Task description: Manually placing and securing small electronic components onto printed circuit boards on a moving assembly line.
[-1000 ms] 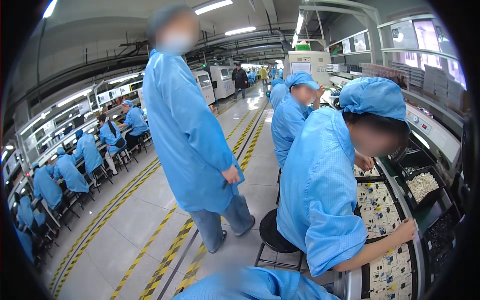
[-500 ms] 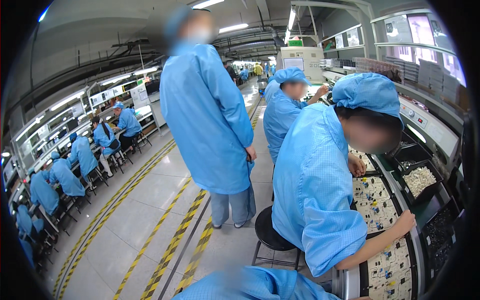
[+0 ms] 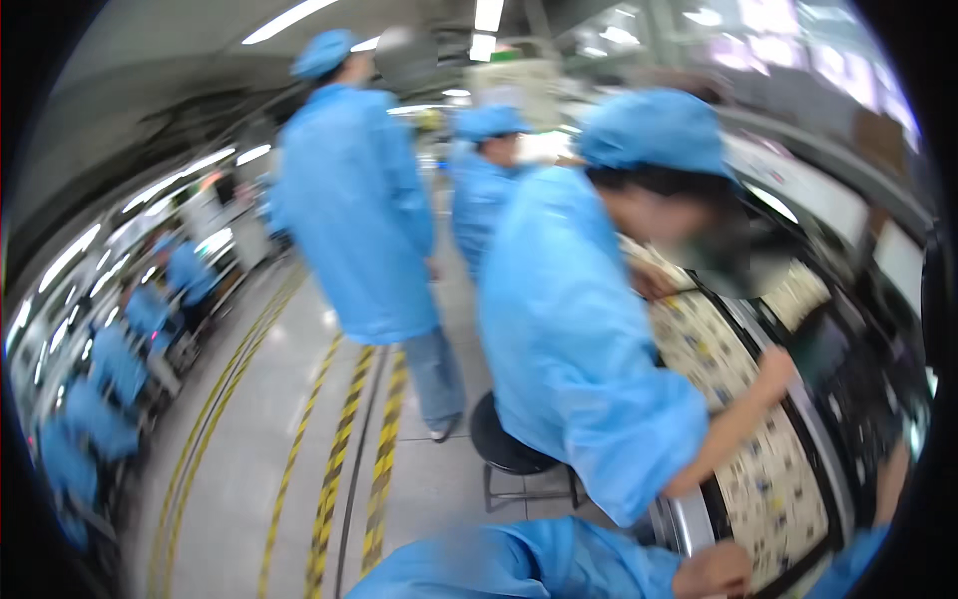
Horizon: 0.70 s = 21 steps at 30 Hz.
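In the head view, my left hand (image 3: 714, 571) comes from a blue sleeve at the lower edge. Its fingers look curled beside the near end of a pale circuit board (image 3: 773, 499) in a dark-framed carrier. Whatever they may hold is hidden. Small blue, yellow and black parts dot the board, blurred by motion. My right hand (image 3: 891, 484) shows at the right rim, raised above a blue sleeve near dark parts bins (image 3: 848, 399). Its fingers are smeared and cut by the fisheye edge.
A seated co-worker (image 3: 589, 329) leans over the line, one bare forearm crossing the boards. A metal rail (image 3: 813, 449) runs alongside. A black stool (image 3: 509, 439) stands left of the line. Another person (image 3: 354, 210) stands in the aisle by yellow-black floor stripes (image 3: 334, 459).
My view has swung right and blurred. Both my hands have come into sight at the lower right. The standing person has turned away, and the co-worker's arm still crosses the boards.
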### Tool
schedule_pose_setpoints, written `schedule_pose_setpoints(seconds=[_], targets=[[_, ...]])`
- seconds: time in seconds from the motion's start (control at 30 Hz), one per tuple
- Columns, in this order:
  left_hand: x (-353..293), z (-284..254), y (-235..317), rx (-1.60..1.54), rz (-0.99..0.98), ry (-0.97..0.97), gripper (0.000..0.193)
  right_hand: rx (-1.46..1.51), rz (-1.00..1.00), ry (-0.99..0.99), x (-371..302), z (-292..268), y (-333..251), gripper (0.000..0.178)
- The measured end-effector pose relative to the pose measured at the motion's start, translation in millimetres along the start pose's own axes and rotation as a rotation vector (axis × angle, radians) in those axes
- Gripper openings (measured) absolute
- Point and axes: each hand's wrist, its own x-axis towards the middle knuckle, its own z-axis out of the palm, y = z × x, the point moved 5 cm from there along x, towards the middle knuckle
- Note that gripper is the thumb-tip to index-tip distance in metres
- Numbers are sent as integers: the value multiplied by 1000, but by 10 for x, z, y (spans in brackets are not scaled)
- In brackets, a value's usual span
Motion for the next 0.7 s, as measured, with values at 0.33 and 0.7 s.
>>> schedule_pose_setpoints(seconds=[0.33, 0.7], targets=[[312, -93, -488, -652, -725, -38, 13, 566, -9, 272, -1099, -1069, -393, 19], [1182, 174, -457, -905, -747, -172, 33, 872, 367, 259, -2326, -373, 67, 14]])
